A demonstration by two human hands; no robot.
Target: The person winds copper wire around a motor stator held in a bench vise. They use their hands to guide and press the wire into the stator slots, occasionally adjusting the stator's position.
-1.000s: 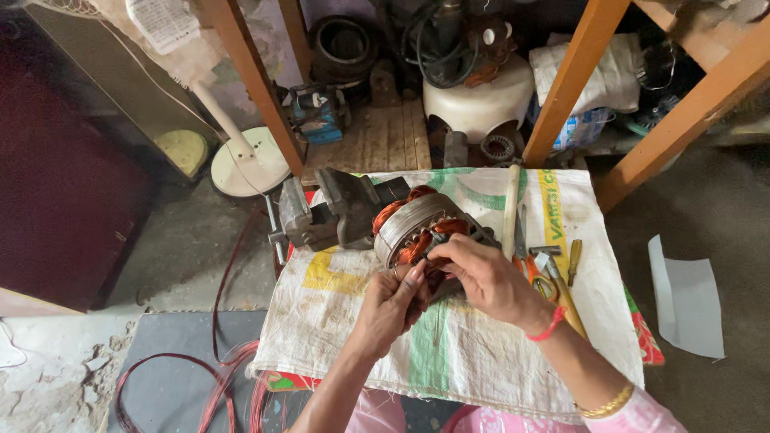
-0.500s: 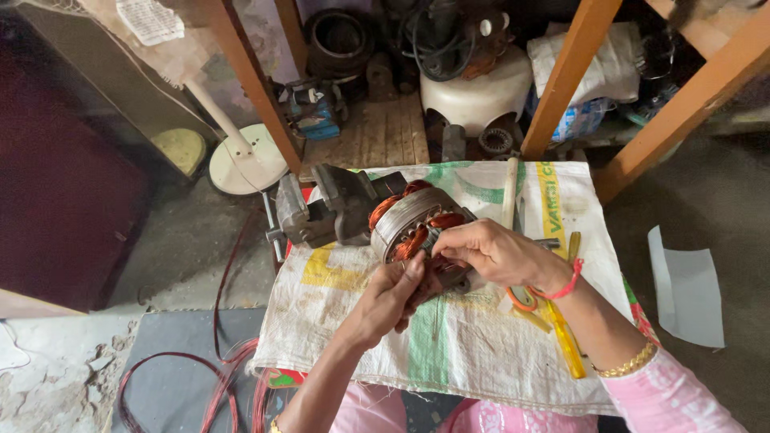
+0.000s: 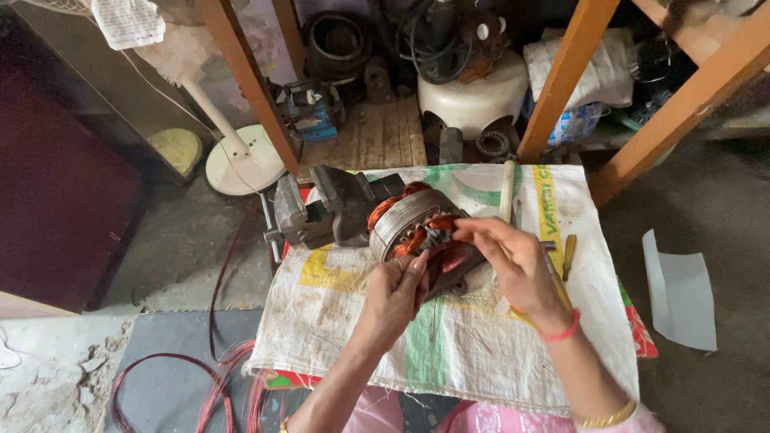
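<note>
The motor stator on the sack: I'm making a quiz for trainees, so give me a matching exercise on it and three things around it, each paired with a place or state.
Things:
1. motor stator
2. bench vise
3. red wire
4. white fan base

Places or states:
A. loose on the floor, lower left
B. on the floor, left of the wooden post
C. between both hands, copper windings showing
D. at the sack's left edge, beside the stator

Pairs: 1-C, 2-D, 3-A, 4-B
</note>
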